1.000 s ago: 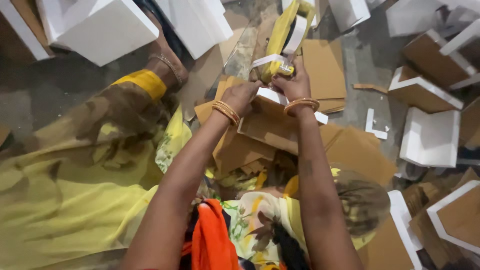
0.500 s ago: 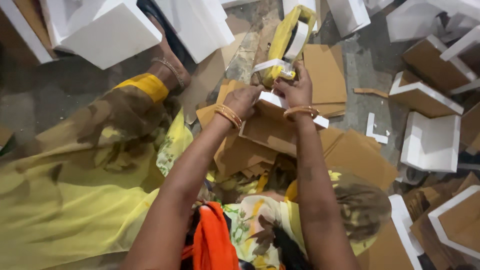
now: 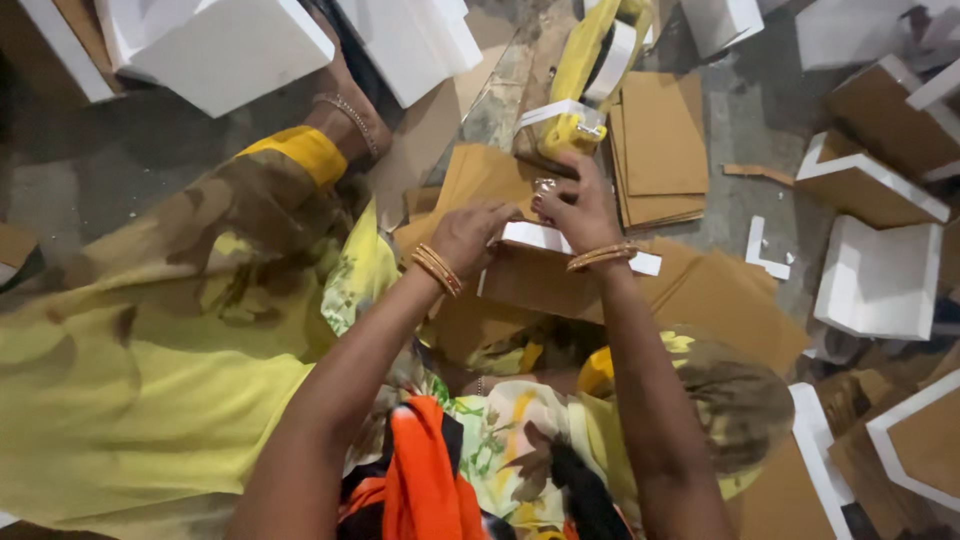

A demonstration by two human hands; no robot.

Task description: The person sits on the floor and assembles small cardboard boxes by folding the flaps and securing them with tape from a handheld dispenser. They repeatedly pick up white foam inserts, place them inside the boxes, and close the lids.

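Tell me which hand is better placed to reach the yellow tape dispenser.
Right hand, probably: its fingertips sit just below the yellow tape dispenser, while the left hand rests lower on the white strip.

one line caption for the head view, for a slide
Both hands, left and right, press white tape onto a brown cardboard piece.
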